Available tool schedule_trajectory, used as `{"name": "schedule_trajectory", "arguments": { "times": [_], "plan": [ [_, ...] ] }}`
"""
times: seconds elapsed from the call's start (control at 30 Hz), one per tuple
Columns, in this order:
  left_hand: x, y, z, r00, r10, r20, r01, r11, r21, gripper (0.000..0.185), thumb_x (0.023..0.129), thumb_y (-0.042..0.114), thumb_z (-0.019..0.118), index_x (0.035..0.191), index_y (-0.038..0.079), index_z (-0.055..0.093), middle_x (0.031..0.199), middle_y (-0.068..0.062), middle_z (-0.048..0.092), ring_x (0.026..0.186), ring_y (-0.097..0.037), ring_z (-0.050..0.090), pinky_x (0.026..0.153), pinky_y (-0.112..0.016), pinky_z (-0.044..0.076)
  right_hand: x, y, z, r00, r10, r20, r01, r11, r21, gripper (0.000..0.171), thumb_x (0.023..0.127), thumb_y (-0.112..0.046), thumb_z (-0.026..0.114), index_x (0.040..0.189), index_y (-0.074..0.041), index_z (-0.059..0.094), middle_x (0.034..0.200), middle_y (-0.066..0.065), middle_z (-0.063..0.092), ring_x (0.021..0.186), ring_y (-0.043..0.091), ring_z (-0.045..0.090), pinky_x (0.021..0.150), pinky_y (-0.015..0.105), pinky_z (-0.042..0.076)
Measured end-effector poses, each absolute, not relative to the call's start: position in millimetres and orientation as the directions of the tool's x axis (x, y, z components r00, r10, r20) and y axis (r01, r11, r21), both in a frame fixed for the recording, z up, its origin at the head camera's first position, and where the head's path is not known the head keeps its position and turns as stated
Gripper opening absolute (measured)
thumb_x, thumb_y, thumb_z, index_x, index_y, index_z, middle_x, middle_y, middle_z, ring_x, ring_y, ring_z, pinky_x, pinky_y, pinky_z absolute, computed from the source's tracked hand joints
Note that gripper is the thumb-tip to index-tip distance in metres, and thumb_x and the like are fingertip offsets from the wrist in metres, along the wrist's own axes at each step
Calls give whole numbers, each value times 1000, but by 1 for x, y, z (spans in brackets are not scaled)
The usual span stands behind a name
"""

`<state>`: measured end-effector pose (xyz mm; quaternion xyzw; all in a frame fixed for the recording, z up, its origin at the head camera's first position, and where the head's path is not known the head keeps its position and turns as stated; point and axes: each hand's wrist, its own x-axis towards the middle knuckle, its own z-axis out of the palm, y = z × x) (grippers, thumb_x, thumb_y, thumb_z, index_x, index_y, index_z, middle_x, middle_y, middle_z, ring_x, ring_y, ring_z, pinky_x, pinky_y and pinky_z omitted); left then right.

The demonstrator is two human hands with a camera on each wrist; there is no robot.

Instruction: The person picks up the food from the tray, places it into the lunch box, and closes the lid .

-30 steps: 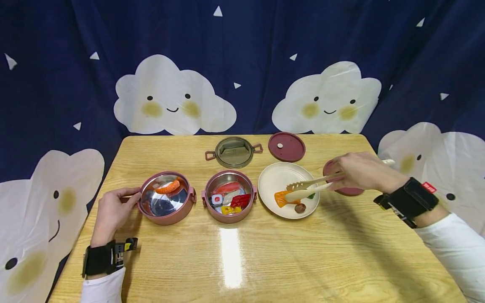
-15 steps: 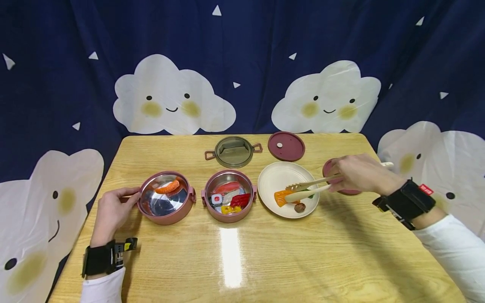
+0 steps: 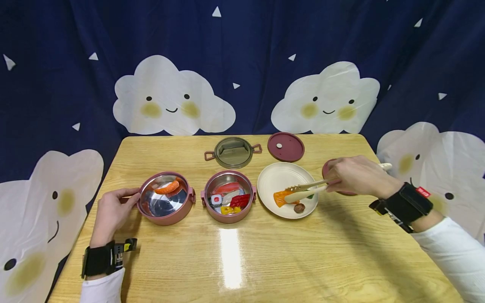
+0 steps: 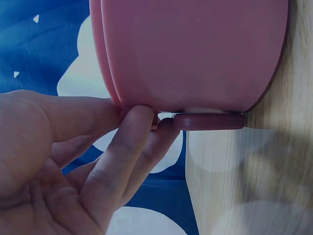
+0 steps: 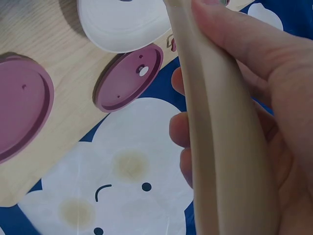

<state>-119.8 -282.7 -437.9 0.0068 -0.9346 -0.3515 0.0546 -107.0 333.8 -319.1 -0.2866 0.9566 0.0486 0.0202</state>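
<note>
My left hand pinches the left side of a pink steel-lined bowl, with thumb and fingers at a small tab below its rim in the left wrist view. Inside lies an orange toy shrimp sushi piece. My right hand grips beige tongs, its fingers wrapped round the handle in the right wrist view. Their tips are at an orange toy food piece on the cream plate; I cannot tell whether they clasp it. A brown round piece and a partly hidden green piece lie beside it.
A second pink bowl in the middle holds several toy food pieces. Behind it lies a grey see-through lid with two handles. One maroon lid sits behind the plate; another maroon lid is partly under my right hand.
My right hand has shifted slightly left and down, and the tong arms look a little closer together. The left hand and the bowls have stayed put.
</note>
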Motion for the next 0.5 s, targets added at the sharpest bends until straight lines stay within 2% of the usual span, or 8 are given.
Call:
{"name": "schedule_trajectory", "arguments": {
  "times": [0.2, 0.5],
  "plan": [
    [-119, -283, -438, -994, -49, 100, 30, 748, 663, 25, 102, 15, 70, 116, -4, 78, 108, -28, 78, 74, 15, 52, 60, -13, 47, -107, 334, -319, -843, -536, -44, -537, 841, 64, 28, 76, -38, 94, 72, -38, 67, 79, -19, 65, 66, -6, 53, 55, 23, 44],
    [-119, -283, -438, -994, -50, 101, 30, 744, 667, 25, 102, 14, 70, 116, -4, 78, 108, -28, 78, 73, 16, 52, 59, -13, 47, -112, 332, -312, -845, -534, -34, -535, 844, 39, 15, 80, -33, 92, 82, -35, 77, 87, -17, 73, 74, 0, 64, 56, 24, 48]
  ]
}}
